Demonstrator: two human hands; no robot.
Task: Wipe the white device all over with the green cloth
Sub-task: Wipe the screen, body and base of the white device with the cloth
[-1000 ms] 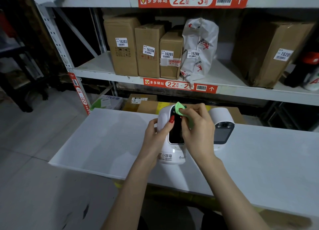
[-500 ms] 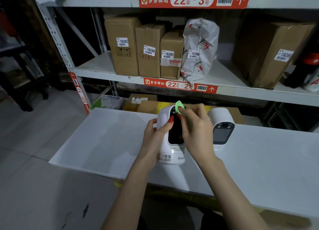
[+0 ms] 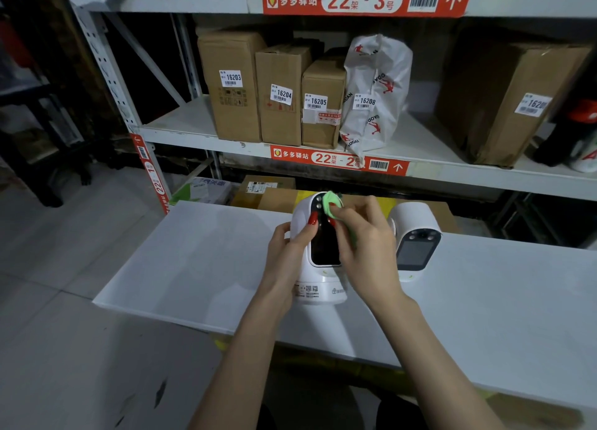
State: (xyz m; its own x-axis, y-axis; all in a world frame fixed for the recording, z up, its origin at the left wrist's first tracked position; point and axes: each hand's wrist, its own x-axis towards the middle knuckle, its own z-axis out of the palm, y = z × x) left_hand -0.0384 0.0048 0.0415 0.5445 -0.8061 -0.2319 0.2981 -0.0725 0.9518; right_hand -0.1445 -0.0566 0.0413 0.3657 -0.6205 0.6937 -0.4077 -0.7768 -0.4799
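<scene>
Device: white device [image 3: 318,287] standing on the bench [image 3: 181,268], near the far edge, about midway along.
Left hand: left hand [image 3: 292,252] curled round the left side, thumb by the dark screen.
Right hand: right hand [image 3: 363,235] pinching the green cloth [image 3: 332,200], pressed on the top.
Beside: second white device [image 3: 415,235] just to the right.

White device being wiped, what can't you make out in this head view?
- White device: its right side, hidden by the right hand.
- Green cloth: mostly covered by that hand's fingers.
- Base label print: too small.
- Left hand covers the left flank.
</scene>
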